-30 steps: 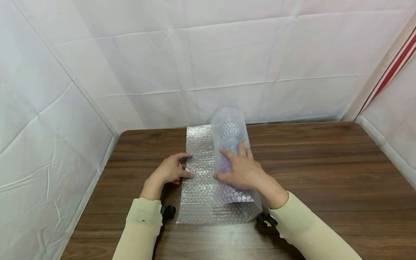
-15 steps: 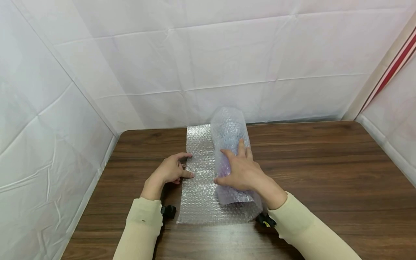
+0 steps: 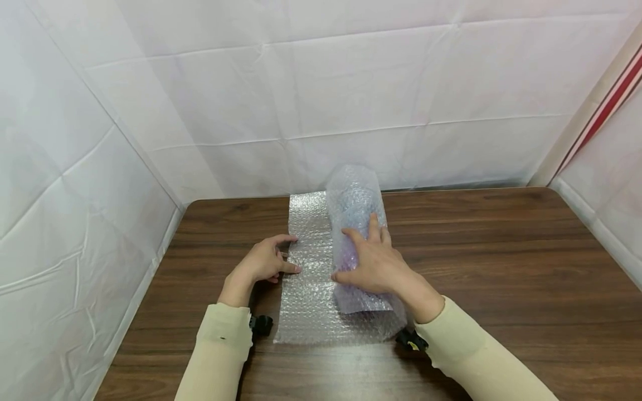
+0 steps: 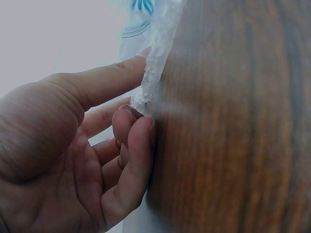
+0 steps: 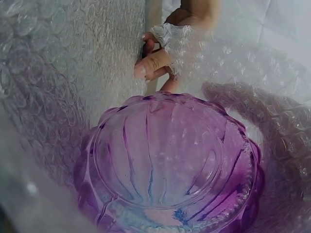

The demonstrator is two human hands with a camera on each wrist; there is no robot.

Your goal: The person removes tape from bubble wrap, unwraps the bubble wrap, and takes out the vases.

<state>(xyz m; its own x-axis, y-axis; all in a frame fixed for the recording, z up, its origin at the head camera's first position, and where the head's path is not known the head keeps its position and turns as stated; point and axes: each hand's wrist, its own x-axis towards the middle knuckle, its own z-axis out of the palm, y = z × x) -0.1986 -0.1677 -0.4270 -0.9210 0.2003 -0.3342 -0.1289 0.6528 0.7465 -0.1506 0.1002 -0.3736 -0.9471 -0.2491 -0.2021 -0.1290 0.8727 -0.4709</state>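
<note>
A sheet of bubble wrap (image 3: 308, 295) lies on the table with its right part rolled over a glass vase (image 5: 165, 150). The vase is ribbed, purple shading to blue, and shows through the wrap in the head view; its round scalloped end is seen in the right wrist view. My left hand (image 3: 263, 262) holds the sheet's left edge, thumb on top and other fingers curled at the edge in the left wrist view. My right hand (image 3: 376, 262) rests with spread fingers on the wrapped vase, thumb at the roll's left side.
The brown wooden table (image 3: 501, 256) reaches out on both sides. A white cloth wall (image 3: 351, 83) stands close behind the far end of the roll, with another at the left. Black wrist cameras sit under both cuffs.
The near-end flap of the wrap has drawn slightly to the right, closer to the roll. Both hands have stayed almost in place.
</note>
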